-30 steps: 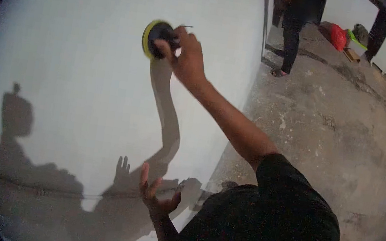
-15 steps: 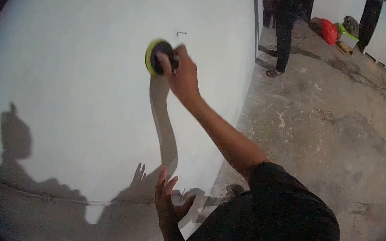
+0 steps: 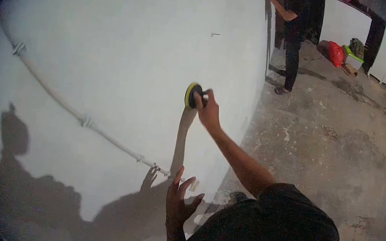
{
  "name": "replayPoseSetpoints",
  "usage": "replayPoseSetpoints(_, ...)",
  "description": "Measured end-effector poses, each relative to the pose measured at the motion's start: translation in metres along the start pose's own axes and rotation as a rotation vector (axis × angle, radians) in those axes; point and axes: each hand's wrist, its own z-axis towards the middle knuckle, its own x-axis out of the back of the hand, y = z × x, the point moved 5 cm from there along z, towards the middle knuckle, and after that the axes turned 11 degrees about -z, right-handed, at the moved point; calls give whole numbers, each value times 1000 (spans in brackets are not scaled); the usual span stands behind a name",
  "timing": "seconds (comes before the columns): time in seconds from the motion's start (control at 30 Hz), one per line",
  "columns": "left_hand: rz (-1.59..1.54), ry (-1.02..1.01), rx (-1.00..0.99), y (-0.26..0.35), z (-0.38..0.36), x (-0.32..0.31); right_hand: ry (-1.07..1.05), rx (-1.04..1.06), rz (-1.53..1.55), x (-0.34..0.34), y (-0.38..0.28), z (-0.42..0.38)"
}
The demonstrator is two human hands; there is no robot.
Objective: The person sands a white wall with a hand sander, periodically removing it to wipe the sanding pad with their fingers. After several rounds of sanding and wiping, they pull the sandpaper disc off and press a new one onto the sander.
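My right hand (image 3: 209, 110) grips a round sanding pad (image 3: 190, 95) with a black back and a yellow edge. The yellow side is turned to the white wall (image 3: 114, 50), right at its surface, and the arm's shadow runs down below it. Lower down, my left hand (image 3: 180, 202) is raised near the wall with its fingers spread and nothing in them. A small bent metal hook (image 3: 215, 35) sticks out of the wall above the pad.
A pipe (image 3: 53, 93) held by clips slopes across the wall toward my left hand. At the right lies a stained concrete floor (image 3: 319, 133). Another person (image 3: 293, 46) stands at the wall's far end with an arm raised. Behind are a red bag (image 3: 335, 53) and a green-rimmed box (image 3: 352, 59).
My right hand has moved the sanding pad down the wall, farther below the hook. The view has shifted, bringing more of the pipe and of the other person into sight. My left hand stays spread.
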Motion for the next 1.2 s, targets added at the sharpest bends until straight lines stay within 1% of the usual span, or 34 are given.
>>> replayPoseSetpoints(0.03,-22,1,-23,-1,-14,2,-25,-25,28,-1,-4,-26)
replayPoseSetpoints(0.1,-44,-4,-39,-2,-27,6,-16,-60,16,-5,6,-48)
replayPoseSetpoints(0.13,-48,-35,-12,-5,-30,5,-1,-90,4,-10,24,-53)
replayPoseSetpoints(0.17,-51,-68,13,-6,-35,5,26,-66,-13,-16,35,-59)
replayPoseSetpoints(0.27,-16,-73,14,-11,-57,8,33,-113,-42,-42,69,-92)
replayPoseSetpoints(0.3,-19,-70,9,-7,-67,11,-30,-140,-32,-43,64,-110)
replayPoseSetpoints(0.33,-33,-49,13,-4,-70,13,-49,-189,-48,-48,62,-119)
replayPoseSetpoints(0.4,-48,-22,27,0,-78,13,-2,-75,-37,-49,49,-130)
replayPoseSetpoints(0.43,-30,2,41,0,-78,14,-13,-75,-38,-48,45,-132)
replayPoseSetpoints(0.5,-11,35,62,-3,-89,14,3,90,11,-43,29,-138)
replayPoseSetpoints(0.53,4,60,53,-4,-94,16,-7,94,11,-45,24,-140)
replayPoseSetpoints(0.57,19,86,44,-3,-99,18,37,151,24,-44,13,-142)
replayPoseSetpoints(0.6,16,97,52,-4,-100,16,79,208,35,-41,4,-139)
replayPoseSetpoints(0.63,58,128,19,-2,-100,17,65,212,35,-40,-2,-136)
replayPoseSetpoints(0.7,120,185,-59,1,-96,17,154,309,7,-34,-14,-126)
replayPoseSetpoints(0.8,115,256,-33,2,-80,14,133,340,21,-35,-20,-100)
replayPoseSetpoints(0.83,124,255,-32,3,-70,12,133,337,30,-32,-21,-91)
replayPoseSetpoints(0.9,139,265,-20,4,-46,8,41,330,24,-26,-26,-71)
replayPoseSetpoints(1.03,135,269,-53,-4,6,-12,27,333,0,-11,-15,-25)
replayPoseSetpoints(1.1,250,283,-164,-8,32,-16,21,302,-31,-5,-9,5)
replayPoseSetpoints(1.2,317,314,-160,-8,58,-15,40,328,16,7,-3,37)
